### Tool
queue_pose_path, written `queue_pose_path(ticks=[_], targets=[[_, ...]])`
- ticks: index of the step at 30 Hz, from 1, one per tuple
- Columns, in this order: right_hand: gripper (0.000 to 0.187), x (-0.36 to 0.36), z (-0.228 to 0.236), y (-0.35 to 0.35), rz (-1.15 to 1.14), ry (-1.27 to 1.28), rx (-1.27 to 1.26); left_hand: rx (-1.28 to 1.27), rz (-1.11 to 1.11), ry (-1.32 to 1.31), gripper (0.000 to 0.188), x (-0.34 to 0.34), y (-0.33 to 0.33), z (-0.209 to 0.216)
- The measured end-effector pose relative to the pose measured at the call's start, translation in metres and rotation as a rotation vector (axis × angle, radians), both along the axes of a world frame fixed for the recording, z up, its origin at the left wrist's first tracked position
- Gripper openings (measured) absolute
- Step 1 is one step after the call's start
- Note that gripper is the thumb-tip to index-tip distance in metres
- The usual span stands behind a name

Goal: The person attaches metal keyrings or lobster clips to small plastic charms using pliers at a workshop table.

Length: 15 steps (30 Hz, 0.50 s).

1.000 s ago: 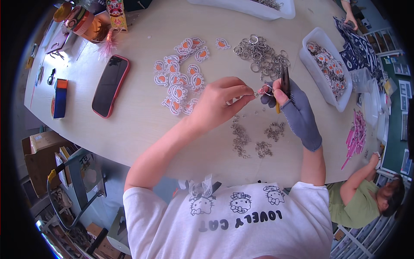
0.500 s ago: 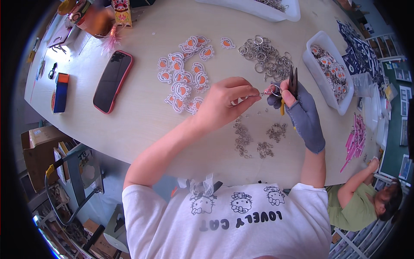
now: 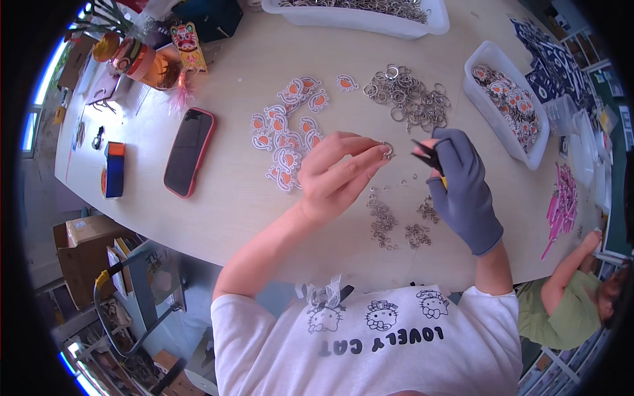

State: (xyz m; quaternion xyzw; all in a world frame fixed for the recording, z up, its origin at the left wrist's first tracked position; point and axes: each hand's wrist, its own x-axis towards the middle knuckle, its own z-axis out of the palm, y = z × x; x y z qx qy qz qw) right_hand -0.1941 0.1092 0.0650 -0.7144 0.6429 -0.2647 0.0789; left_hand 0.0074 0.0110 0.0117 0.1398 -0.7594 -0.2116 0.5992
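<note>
My left hand (image 3: pixel 337 173) is closed, its thumb and fingertips pinching a silver key ring (image 3: pixel 387 150) over the table. Close by on the right, my right hand (image 3: pixel 462 188), in a grey glove with bare fingertips, grips pliers (image 3: pixel 429 157) with dark jaws and yellow handles. The jaws point left toward the ring, with a gap between them. Behind both hands lies a pile of key rings with short chains (image 3: pixel 409 96). Flat white-and-orange charms (image 3: pixel 288 140) are spread beside my left hand. Small metal rings (image 3: pixel 382 223) lie in loose heaps nearer me.
A white bin of charms (image 3: pixel 474 63) stands at the right, another bin of metal rings (image 3: pixel 360 23) at the back. A red-cased phone (image 3: pixel 189 152) and a blue-orange box (image 3: pixel 114 169) lie left. Pink strips (image 3: pixel 561 201) lie far right, near another person (image 3: pixel 561 307).
My hands have moved apart; the ring is now at my left fingertips alone. The pliers have swung from pointing up to pointing left. The whole view has shifted slightly.
</note>
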Motion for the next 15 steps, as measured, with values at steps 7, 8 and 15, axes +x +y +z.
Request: queue_pose_path(ticks=[7,8,15], targets=[[0.036,0.027,0.012,-0.001,0.031,0.368,-0.176,-0.091,0.034,-0.049,0.033,0.005,0.004,0.001],[0.033,0.027,0.011,-0.001,0.04,0.39,-0.174,-0.094,0.026,-0.053,0.033,0.005,0.004,0.001],[0.027,0.035,0.01,0.001,0.05,0.401,-0.168,-0.114,0.026,-0.062,0.013,0.007,0.005,-0.002]])
